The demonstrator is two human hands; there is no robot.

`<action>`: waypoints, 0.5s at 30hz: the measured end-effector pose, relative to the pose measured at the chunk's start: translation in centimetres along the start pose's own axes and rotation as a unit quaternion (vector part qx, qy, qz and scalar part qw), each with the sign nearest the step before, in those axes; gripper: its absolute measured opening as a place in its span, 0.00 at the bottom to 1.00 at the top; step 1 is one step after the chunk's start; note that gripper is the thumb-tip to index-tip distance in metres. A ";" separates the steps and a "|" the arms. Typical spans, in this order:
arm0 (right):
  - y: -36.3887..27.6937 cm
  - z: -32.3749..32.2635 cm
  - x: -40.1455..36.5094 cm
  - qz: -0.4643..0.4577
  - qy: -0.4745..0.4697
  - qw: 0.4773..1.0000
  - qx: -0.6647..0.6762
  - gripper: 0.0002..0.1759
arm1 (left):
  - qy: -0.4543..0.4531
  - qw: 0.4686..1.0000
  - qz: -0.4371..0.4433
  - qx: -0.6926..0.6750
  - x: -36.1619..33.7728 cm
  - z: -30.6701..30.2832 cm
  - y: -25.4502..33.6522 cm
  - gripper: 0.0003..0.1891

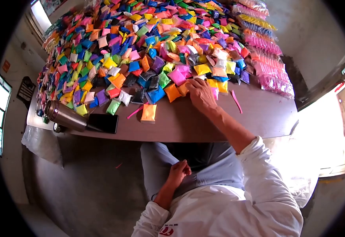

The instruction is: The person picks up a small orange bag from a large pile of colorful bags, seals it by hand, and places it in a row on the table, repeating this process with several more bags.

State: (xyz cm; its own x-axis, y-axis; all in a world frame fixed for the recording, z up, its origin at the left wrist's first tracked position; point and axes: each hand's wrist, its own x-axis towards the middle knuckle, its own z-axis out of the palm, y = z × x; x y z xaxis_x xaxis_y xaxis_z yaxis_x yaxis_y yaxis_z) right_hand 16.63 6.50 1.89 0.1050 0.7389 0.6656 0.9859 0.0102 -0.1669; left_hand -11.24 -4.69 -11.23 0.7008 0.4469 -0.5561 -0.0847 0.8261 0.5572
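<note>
At the left, a metal flask [67, 116] lies beside a dark phone [104, 123] on the table [188, 126]. Right of these, a pink stick [134, 112] lies next to a light-orange packet [148, 113], which sits alone near the table edge. The left hand [179, 172] rests on the lap, fingers curled; whether they close on anything cannot be told. Above it, at the near edge of the heap of packets [141, 31], the right hand [201, 93] reaches its fingertips to a small orange packet [183, 89]; whether they pinch it is hidden. Such a packet looks light, soft and slightly slippery, best taken by a flat edge without squeezing the filled middle. Further right lie another pink stick [236, 101] and clear bags of pink packets [275, 83].
</note>
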 end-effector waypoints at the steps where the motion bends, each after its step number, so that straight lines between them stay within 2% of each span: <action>1: 0.5 0.1 0.3 -0.014 -0.005 1.000 0.004 0.12 | 0.000 1.000 0.000 0.001 0.0 0.0 0.0 0.13; 6: 0.1 -1.8 1.0 -0.032 -0.012 0.999 0.024 0.10 | 0.026 1.000 0.003 0.009 -0.1 0.1 0.2 0.13; 8: -1.3 -3.5 0.1 0.167 -0.086 0.962 0.198 0.09 | 0.013 1.000 0.008 0.007 0.0 0.1 0.3 0.13; 9: -1.3 -4.3 -0.6 0.164 -0.085 0.947 0.262 0.11 | 0.000 1.000 0.014 0.007 0.0 0.1 0.4 0.13; 10: -1.8 -5.4 -1.2 0.169 -0.089 0.947 0.259 0.11 | -0.001 1.000 0.007 0.005 0.0 0.1 0.4 0.13; 11: -2.5 -6.6 -1.9 0.256 -0.132 0.878 0.382 0.13 | -0.010 1.000 0.012 0.010 0.1 0.2 0.5 0.13; 12: -2.9 -7.5 -2.7 0.336 -0.170 0.784 0.494 0.14 | -0.018 1.000 0.015 0.014 0.3 0.3 0.6 0.13; 13: -3.1 -7.9 -3.8 0.352 -0.193 0.750 0.525 0.17 | -0.016 1.000 0.004 0.011 0.3 0.2 0.6 0.13; 15: -4.0 -8.6 -6.2 0.370 -0.199 0.723 0.549 0.16 | -0.013 0.999 -0.012 0.051 0.6 0.2 0.8 0.14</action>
State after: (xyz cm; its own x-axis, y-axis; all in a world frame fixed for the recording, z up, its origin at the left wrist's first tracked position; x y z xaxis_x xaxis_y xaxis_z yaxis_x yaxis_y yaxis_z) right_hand 13.20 -3.93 4.67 0.2896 0.9487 -0.1269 -0.0414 -0.1200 -0.9919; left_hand -10.70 -3.77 -10.98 0.7194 0.4169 -0.5555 0.0039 0.7974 0.6035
